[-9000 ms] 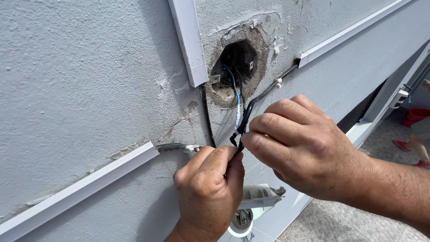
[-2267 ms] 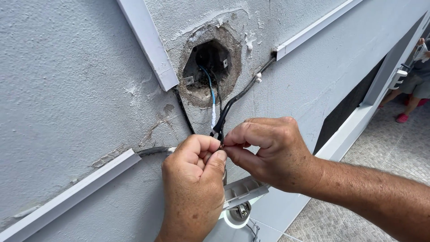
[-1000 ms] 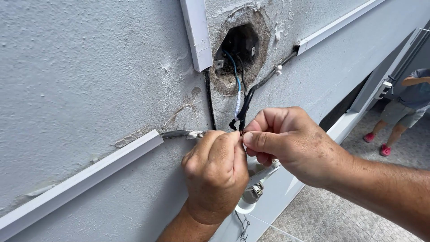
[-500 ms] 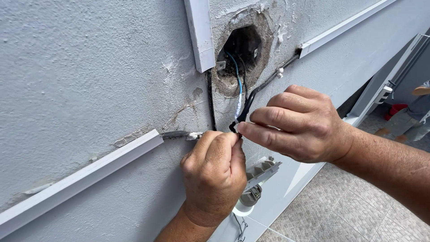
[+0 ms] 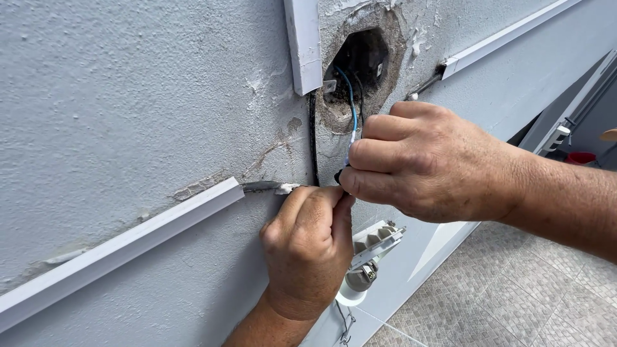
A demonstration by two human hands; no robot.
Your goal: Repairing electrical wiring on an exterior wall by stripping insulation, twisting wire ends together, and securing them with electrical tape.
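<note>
Below wall hole (image 5: pixel 363 61): left hand (image 5: pixel 308 247) and right hand (image 5: pixel 427 160) fingers pinched closed on wires (image 5: pixel 350 138); white trunking (image 5: pixel 122 247) alongside.

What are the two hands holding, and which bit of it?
Both the left hand and the right hand pinch the loose ends of the wires coming out of the wall hole.
</note>
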